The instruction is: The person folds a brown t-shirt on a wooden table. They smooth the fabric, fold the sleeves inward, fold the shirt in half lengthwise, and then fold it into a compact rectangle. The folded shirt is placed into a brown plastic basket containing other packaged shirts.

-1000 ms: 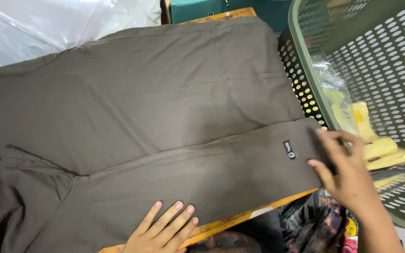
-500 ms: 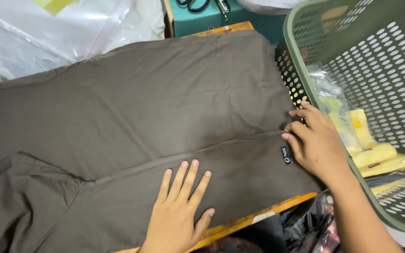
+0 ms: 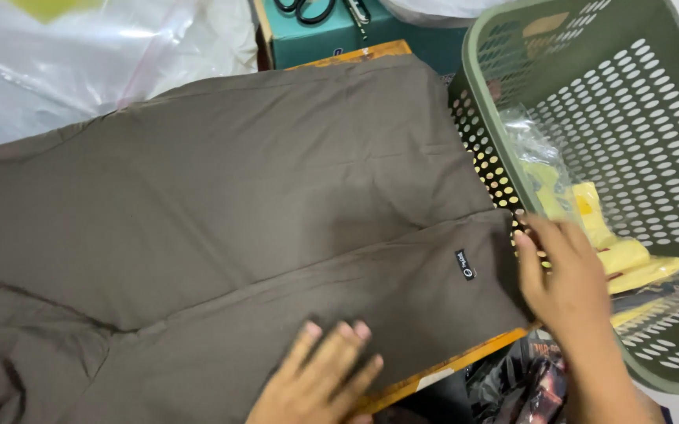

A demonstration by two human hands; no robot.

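Lying lengthwise, the olive garment [image 3: 222, 212] points its hem at the green basket [image 3: 638, 118].
Left hand [image 3: 320, 377] flat, fingers spread; right hand [image 3: 567, 279] open at the hem, beside the basket.

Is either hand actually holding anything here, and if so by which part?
Nothing is gripped. The left hand lies flat on the brown garment near its lower edge; the right hand rests open at its right-hand end.

Basket [image 3: 591, 102] right of garment [image 3: 222, 212]
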